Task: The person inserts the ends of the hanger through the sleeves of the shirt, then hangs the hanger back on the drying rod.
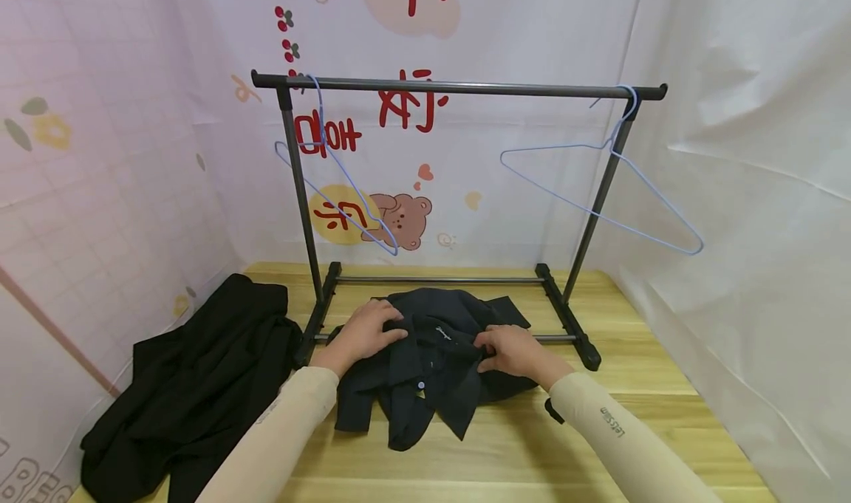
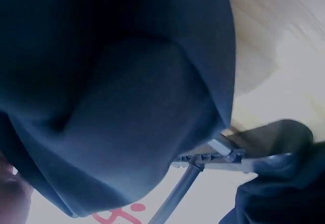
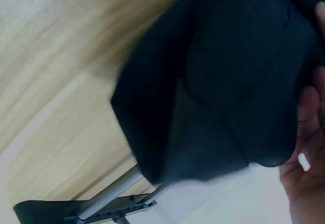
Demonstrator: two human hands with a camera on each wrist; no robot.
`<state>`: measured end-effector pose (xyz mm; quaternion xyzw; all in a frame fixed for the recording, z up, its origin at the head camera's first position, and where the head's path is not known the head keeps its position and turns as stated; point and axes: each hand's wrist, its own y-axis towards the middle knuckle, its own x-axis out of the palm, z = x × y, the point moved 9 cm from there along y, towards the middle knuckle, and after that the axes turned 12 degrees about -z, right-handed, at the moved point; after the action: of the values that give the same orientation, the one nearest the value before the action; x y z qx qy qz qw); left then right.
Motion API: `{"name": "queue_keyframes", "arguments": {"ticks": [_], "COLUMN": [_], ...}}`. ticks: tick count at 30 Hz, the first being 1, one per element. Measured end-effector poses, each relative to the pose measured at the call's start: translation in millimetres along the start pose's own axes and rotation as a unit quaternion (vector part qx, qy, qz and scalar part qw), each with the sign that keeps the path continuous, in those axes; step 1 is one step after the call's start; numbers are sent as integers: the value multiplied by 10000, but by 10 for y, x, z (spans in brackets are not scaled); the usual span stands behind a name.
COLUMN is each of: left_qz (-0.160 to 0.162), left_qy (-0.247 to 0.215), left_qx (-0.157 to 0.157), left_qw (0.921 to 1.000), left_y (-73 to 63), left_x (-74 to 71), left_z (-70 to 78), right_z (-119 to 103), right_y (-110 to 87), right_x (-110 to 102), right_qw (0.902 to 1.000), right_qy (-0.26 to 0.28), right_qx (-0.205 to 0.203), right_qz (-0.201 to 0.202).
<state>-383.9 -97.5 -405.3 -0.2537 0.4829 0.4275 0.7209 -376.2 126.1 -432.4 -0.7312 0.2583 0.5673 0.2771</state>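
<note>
A dark collared shirt (image 1: pixel 444 370) lies bunched on the table across the rack's lower front bar. It has small white lettering on the chest and a little tag near a button. My left hand (image 1: pixel 367 333) holds the fabric at the shirt's left part, thumb toward the middle. On the other side, my right hand (image 1: pixel 513 351) grips the cloth beside the lettering with curled fingers. Folds of the shirt (image 2: pixel 127 112) fill much of the left wrist view. In the right wrist view, fingers (image 3: pixel 310 127) show at the right edge against the shirt (image 3: pixel 228 92).
A black garment pile (image 1: pixel 199 385) lies at the left. Behind the shirt stands a black clothes rack (image 1: pixel 459 86), with one blue wire hanger (image 1: pixel 359 193) near its left post and another blue hanger (image 1: pixel 654 185) near the right. Printed white cloth (image 1: pixel 505 38) encloses the wooden table (image 1: pixel 638 429).
</note>
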Motion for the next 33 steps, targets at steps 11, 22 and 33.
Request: {"name": "queue_keyframes", "arguments": {"ticks": [11, 22, 33], "left_qz": [1164, 1139, 1328], "left_qy": [-3218, -4170, -3254], "left_qx": [-573, -388, -1039], "left_qw": [9379, 9009, 9304], "left_y": [-10, 32, -6], "left_x": [-256, -239, -291], "left_z": [-199, -160, -343], "right_z": [2, -229, -54], "right_y": [131, 308, 128], "right_x": [-303, -171, -696], "right_qw": [9905, 9909, 9570], "right_qy": [1271, -701, 1256], "right_qx": [512, 516, 631], "right_qz": [94, 1023, 2537]}}
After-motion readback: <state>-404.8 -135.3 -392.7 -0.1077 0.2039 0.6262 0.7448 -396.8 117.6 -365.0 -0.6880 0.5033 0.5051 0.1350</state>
